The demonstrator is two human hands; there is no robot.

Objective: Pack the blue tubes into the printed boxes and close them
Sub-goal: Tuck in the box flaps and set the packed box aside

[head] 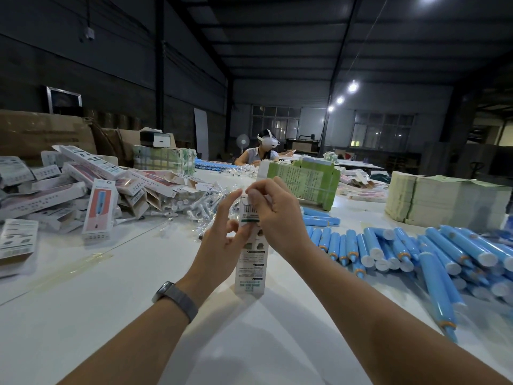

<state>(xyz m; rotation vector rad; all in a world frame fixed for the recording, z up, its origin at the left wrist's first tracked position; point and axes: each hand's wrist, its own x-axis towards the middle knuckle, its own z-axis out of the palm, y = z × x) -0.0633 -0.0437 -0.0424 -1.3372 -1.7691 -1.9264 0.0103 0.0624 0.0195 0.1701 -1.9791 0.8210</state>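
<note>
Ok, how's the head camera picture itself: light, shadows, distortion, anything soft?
Head view: dim hall, ceiling lamps flare; white table evenly lit, faint shadow under the box. Wide-angle bends the edges and stretches the forearms. Left hand and right hand sharp; box print mostly unreadable; blue tubes soften rightward.

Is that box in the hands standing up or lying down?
Upright. The box stands on end on the table, its base down, both hands at its top.

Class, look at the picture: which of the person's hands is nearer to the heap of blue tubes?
Right. The right hand pinches the printed box top, beside the blue tubes; the left hand is across the box.
</note>
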